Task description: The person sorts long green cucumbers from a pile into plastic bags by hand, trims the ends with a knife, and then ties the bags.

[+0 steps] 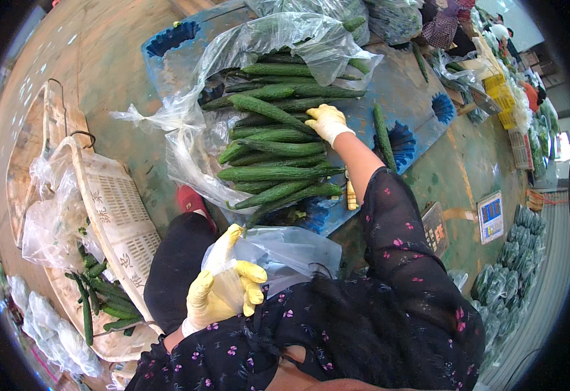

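My left hand [223,288], in a yellow and white glove, holds a clear plastic bag [289,247] close to my lap, its fingers partly spread with film between them. Farther forward, my gloved right hand [330,123] curls its fingers around the right end of a cucumber [270,112] lying slantwise on the pile. Long green cucumbers [280,173] lie side by side in rows before me. A large clear plastic sheet or bag [187,132] surrounds the pile and partly covers its far side. The glove hides the grasped cucumber's tip.
The pile rests on a blue plastic pallet [363,107]; a loose cucumber [383,137] lies at right. A white plastic crate [118,210] at left holds cucumbers and film. A scale display [490,215] stands at right, near bagged produce [514,264]. Other people are at the far right.
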Tool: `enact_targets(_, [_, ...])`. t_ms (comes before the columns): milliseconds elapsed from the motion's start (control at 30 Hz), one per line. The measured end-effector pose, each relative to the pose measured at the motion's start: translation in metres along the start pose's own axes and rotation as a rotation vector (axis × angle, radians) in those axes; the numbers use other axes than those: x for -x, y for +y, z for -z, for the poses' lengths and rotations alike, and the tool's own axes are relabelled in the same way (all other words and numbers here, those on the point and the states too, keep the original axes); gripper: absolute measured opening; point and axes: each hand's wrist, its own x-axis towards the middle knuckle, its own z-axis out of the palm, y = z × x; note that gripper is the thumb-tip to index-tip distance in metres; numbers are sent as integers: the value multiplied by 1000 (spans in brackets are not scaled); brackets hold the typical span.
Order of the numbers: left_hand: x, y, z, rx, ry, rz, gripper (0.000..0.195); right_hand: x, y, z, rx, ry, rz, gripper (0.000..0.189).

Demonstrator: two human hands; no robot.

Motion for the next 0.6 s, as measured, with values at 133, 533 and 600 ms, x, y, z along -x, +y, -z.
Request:
enact_targets(133, [-3,0,-1,1,-20,34,85,7,-7,13,-7,-81,-65,51])
enact_targets(533, [-4,-2,-5,-31,-4,-9,86,-12,0,-15,-352,-191,-101,62])
enact_targets(600, [-4,-1,-5,-29,-7,-5,86,-14,14,-28,-310,-85,-63,62])
